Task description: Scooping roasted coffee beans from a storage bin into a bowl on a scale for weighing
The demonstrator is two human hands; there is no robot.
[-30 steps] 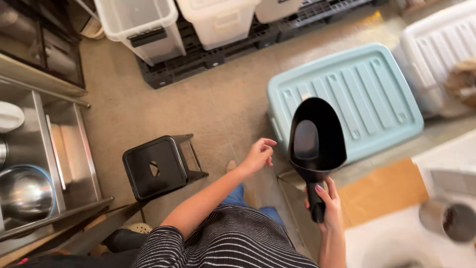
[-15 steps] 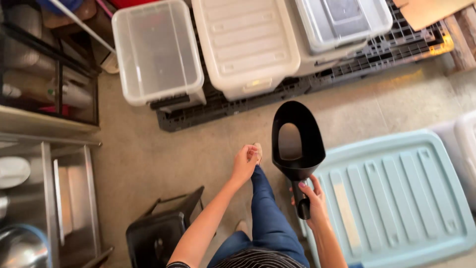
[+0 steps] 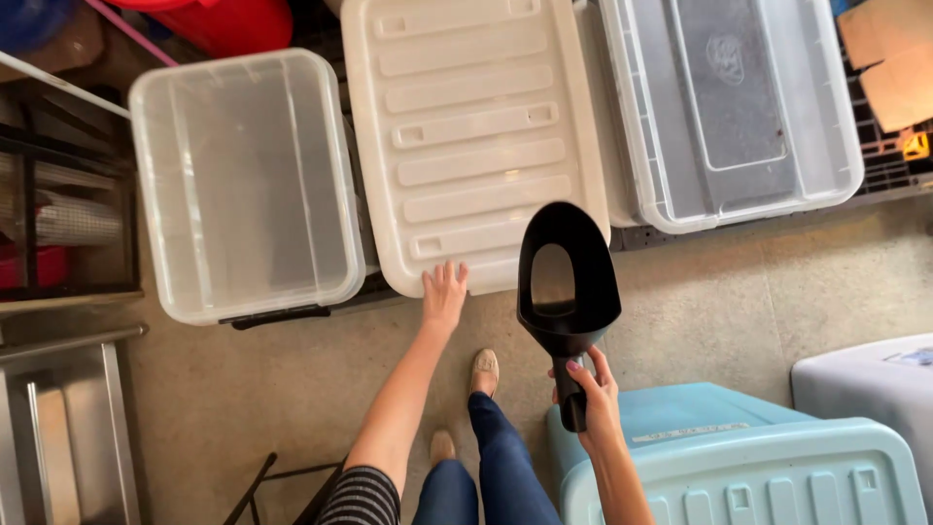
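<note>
My right hand [image 3: 590, 392] grips the handle of a large black plastic scoop [image 3: 567, 277], held upright with its open mouth facing me and nothing visible inside. My left hand [image 3: 444, 293] is stretched forward with fingers spread, its fingertips touching the near edge of the white ribbed lid [image 3: 470, 136] of a middle storage bin. That bin stands between a clear lidded bin [image 3: 243, 185] on the left and another clear bin with a grey inset lid [image 3: 729, 107] on the right.
A light blue lidded tub [image 3: 739, 467] sits on the floor at my right, with a pale tub [image 3: 865, 384] beyond it. A steel rack [image 3: 58, 428] and a dark shelf stand at the left. My feet are on the concrete floor [image 3: 739, 282].
My view has swung up from the blue tub to the row of bins. My left hand has reached forward onto the white lid. The scoop stays in my right hand.
</note>
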